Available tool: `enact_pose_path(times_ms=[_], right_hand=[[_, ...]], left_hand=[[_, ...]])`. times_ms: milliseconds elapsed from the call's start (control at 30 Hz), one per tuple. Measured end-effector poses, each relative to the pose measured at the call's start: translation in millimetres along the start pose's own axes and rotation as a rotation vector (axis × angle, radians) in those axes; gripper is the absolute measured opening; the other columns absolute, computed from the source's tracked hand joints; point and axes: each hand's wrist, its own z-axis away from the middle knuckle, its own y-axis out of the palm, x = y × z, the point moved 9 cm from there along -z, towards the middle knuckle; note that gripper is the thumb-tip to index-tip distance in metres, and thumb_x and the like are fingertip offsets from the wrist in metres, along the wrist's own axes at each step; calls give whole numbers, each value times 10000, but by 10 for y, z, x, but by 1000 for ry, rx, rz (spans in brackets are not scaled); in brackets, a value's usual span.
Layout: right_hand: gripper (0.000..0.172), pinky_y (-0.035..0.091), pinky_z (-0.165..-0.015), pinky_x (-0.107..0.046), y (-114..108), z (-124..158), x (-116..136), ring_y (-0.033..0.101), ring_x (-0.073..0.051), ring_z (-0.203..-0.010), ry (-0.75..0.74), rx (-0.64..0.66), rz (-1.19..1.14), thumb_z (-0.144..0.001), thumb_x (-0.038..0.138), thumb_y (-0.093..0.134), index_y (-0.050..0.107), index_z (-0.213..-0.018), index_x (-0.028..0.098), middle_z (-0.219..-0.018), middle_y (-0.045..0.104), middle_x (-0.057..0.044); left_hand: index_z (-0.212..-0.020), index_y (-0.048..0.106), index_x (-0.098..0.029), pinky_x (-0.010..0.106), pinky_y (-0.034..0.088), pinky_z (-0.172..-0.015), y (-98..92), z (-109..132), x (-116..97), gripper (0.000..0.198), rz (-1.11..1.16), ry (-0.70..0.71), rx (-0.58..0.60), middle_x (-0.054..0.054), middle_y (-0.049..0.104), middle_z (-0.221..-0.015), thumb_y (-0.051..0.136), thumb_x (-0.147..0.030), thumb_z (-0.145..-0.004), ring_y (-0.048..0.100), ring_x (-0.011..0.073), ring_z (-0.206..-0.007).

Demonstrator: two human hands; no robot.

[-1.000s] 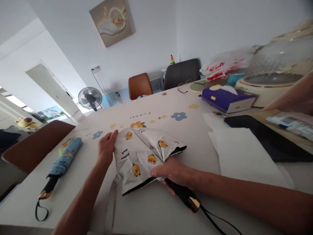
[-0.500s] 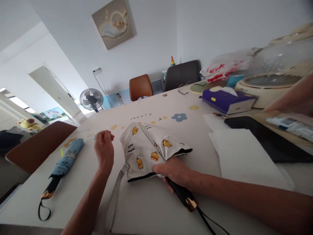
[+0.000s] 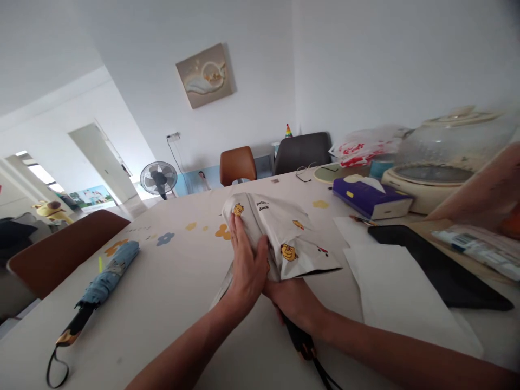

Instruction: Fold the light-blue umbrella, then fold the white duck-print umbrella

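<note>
A white umbrella [image 3: 280,222] printed with yellow ducks lies partly folded in front of me, its loose canopy panels flaring to the right. My right hand [image 3: 290,298] is wrapped round it at the base of the canopy, and the black handle [image 3: 298,336] sticks out below, with a cord at its end. Flat against the left side of the canopy rests my left hand [image 3: 247,260], its fingers stretched out and pointing away from me. Part of the umbrella's pale strap shows under my left wrist.
A folded blue umbrella [image 3: 108,273] lies at the left of the table [image 3: 162,303]. On the right are white paper sheets [image 3: 402,287], a black tablet-like slab [image 3: 439,265], a purple tissue box [image 3: 371,197] and a glass-lidded appliance [image 3: 439,157]. Chairs stand around the table.
My left hand has moved right from the air beside the umbrella, opened from a loose fist and come down on the canopy. The canopy has turned and looks narrower. The view has tilted up.
</note>
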Motion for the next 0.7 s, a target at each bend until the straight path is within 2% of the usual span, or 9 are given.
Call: enact_pose_path(times_ms=[67, 133, 200, 233, 300, 400, 533, 700], right_hand=[[145, 341, -273, -225, 22, 14, -60, 406, -108, -277, 79, 7, 20, -704, 234, 528, 523, -833, 167, -439, 464, 55], [169, 350, -271, -235, 17, 21, -104, 404, -114, -270, 138, -2, 65, -684, 198, 523, 515, -850, 171, -434, 461, 58], [70, 356, -285, -237, 19, 19, -130, 402, -113, -268, 170, 16, 132, -670, 179, 518, 506, -739, 177, -398, 441, 54], [36, 355, -298, -237, 28, 19, -144, 399, -110, -265, 184, 42, 169, -674, 180, 512, 485, -649, 182, -371, 424, 47], [206, 355, -321, -236, 54, 18, -159, 397, -103, -266, 193, 106, 204, -688, 190, 499, 415, -500, 195, -335, 406, 27], [314, 336, -319, -226, 98, 22, -173, 396, -94, -270, 195, 204, 147, -697, 198, 492, 353, -416, 206, -326, 402, 15], [256, 318, -294, -211, 127, 6, -188, 386, -81, -274, 194, 272, -23, -690, 235, 511, 391, -467, 192, -375, 418, 35], [181, 331, -284, -200, 182, 8, -194, 342, -60, -286, 214, 352, -266, -667, 292, 561, 434, -604, 180, -423, 399, 77]], left_hand=[[-1397, 146, -207, 424, 147, -1112, -30, -120, 76, 701, 122, -134, -64, 91, 131, -1492, 501, -335, -807, 93, 237, -1369], [-1331, 309, -205, 440, 290, -1048, -36, -235, 152, 633, 286, -234, -95, 125, 372, -1387, 554, -359, -768, 336, 278, -1281], [-1168, 497, -171, 431, 433, -913, 19, -336, 254, 486, 483, -345, -56, 139, 576, -1161, 584, -370, -734, 541, 290, -1076], [-1075, 557, -149, 419, 476, -842, 64, -370, 315, 424, 578, -417, -20, 139, 623, -1055, 600, -365, -712, 591, 288, -978], [-949, 609, -123, 396, 514, -749, 148, -390, 441, 358, 739, -585, 38, 137, 653, -937, 641, -326, -656, 627, 276, -852], [-934, 623, -125, 383, 525, -731, 249, -374, 519, 367, 950, -742, 113, 121, 665, -897, 667, -272, -601, 637, 252, -787], [-958, 626, -130, 411, 500, -809, 367, -381, 459, 399, 1153, -731, 258, 114, 677, -875, 637, -352, -626, 634, 266, -828], [-961, 627, -130, 426, 458, -870, 431, -414, 425, 408, 1278, -669, 317, 98, 680, -871, 602, -379, -638, 623, 279, -881]])
